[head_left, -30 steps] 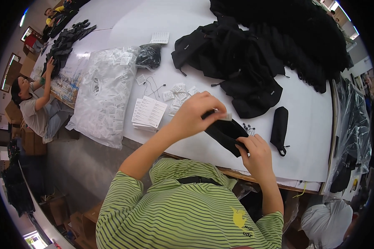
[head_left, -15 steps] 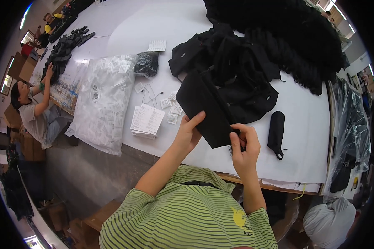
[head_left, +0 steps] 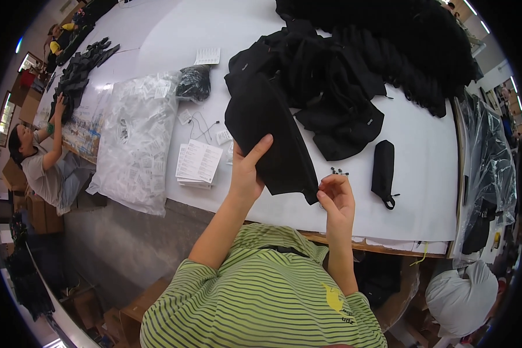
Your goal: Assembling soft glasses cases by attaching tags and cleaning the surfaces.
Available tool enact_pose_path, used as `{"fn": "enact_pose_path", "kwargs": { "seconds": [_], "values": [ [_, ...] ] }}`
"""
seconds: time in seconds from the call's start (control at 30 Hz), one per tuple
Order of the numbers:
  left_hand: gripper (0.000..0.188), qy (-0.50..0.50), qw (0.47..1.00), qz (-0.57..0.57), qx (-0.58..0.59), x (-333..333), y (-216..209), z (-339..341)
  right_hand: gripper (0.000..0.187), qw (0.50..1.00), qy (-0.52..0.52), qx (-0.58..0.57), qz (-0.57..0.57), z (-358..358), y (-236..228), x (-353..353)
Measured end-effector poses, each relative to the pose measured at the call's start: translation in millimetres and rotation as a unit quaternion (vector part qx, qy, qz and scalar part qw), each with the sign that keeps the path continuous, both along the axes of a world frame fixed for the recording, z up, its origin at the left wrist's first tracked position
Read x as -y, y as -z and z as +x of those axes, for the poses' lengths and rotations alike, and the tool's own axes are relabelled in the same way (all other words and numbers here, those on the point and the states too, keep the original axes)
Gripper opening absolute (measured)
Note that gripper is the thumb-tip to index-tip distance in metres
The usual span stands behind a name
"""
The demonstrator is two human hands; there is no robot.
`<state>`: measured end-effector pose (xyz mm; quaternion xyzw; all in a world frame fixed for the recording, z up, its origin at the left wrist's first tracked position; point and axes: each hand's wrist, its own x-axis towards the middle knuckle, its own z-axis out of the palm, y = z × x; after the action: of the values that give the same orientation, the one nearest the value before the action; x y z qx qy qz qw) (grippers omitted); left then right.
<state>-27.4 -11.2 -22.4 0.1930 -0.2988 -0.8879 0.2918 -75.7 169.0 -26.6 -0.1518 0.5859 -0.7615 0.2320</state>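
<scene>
Clamping a black fabric pouch [head_left: 265,119] above the tabletop [head_left: 422,203] with the left hand [head_left: 248,173]; touching its lower corner with the right hand [head_left: 339,203], cannot tell whether pinching; probably light, pliable, best held by flat side and long edge

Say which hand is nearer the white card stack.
Left. The left hand is just right of the card stack; the right hand is farther right, at the lower end of the black fabric.
</scene>
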Motion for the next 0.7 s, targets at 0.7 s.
{"fn": "enact_pose_path", "kwargs": {
  "seconds": [0.7],
  "values": [
    [0.046,0.244,0.962,-0.059,0.111,-26.8,-15.2,9.0,0.013,0.957,0.133,-0.253,0.058,-55.0,-32.8,23.0]
  ]
}}
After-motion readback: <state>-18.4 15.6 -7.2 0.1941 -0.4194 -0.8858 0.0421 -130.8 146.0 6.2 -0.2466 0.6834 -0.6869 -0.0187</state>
